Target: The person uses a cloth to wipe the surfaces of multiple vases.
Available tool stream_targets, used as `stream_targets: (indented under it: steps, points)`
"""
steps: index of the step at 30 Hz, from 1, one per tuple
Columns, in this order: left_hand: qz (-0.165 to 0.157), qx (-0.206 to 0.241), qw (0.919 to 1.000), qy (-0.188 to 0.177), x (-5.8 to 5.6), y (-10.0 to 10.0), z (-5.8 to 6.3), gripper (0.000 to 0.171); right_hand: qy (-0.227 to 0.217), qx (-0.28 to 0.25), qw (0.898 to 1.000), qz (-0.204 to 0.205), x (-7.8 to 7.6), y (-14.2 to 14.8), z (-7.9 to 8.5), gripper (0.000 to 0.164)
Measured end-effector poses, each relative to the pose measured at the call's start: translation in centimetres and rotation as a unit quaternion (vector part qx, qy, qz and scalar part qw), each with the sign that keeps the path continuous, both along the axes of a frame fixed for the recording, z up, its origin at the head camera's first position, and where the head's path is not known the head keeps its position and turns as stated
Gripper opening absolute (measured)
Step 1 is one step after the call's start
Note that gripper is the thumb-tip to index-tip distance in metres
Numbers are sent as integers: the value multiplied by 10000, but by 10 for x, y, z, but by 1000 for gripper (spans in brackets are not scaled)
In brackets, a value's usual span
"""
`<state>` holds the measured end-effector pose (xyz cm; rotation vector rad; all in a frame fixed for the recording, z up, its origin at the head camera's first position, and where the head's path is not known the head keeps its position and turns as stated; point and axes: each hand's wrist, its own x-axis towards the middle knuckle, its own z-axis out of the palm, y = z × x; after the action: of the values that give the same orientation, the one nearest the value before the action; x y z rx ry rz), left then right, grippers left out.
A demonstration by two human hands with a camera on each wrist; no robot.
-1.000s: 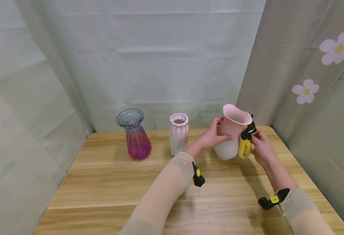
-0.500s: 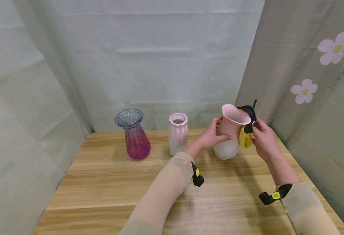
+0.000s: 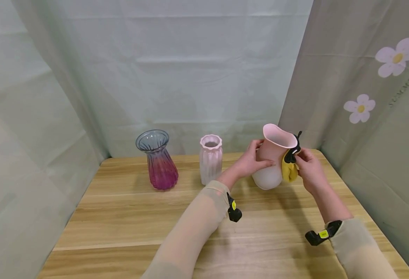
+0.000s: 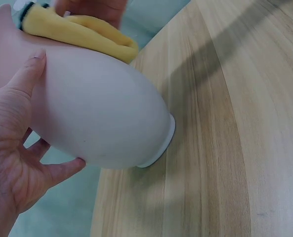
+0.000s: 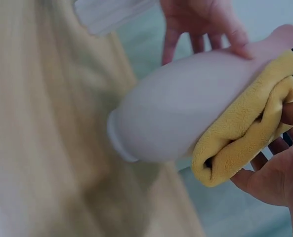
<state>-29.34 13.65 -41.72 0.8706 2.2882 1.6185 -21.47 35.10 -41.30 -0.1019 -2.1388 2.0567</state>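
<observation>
A pink-to-white vase point(image 3: 268, 172) with a wavy rim is at the right of the table, its mouth up. My left hand point(image 3: 249, 159) holds its left side, thumb across the front and fingers spread round the body in the left wrist view. My right hand point(image 3: 310, 168) grips a folded yellow cloth point(image 5: 235, 133) with black edging and lays it against the vase's right side, just below the rim. In the left wrist view the vase's foot point(image 4: 161, 145) is close to the wood; I cannot tell whether it touches.
A ribbed white vase point(image 3: 211, 164) stands left of my left hand. Farther left is a blue-to-magenta glass vase point(image 3: 162, 170). All are on a wooden table point(image 3: 120, 224), with pale curtains point(image 3: 190, 77) behind and at both sides.
My right hand rose with the cloth to the rim, then came back down the vase's right side. My left hand and the vase have stayed in place.
</observation>
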Motion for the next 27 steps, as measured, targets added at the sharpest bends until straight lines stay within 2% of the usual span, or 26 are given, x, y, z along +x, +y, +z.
stream_targets:
  steps: [3,7,11,14,20,27]
  points:
    - [10,-15,10000,-10,1,0,1,88,-214,45,9998,-31,2,1,-16,18]
    - [25,-74,10000,-29,2,0,2,88,-518,-539,9972,-75,4,1,-39,14]
    - [43,-127,9999,-55,3,0,2,89,-899,-1241,9882,-67,7,0,-60,29]
    - [23,-161,9999,-52,3,0,1,89,-997,-1432,9846,-91,8,-1,-71,38]
    - [63,-89,9999,-19,3,2,1,89,-908,-1303,9873,-82,9,0,-76,39]
    - [0,-44,9999,108,3,5,1,88,-813,-1790,9803,-200,15,11,-70,28]
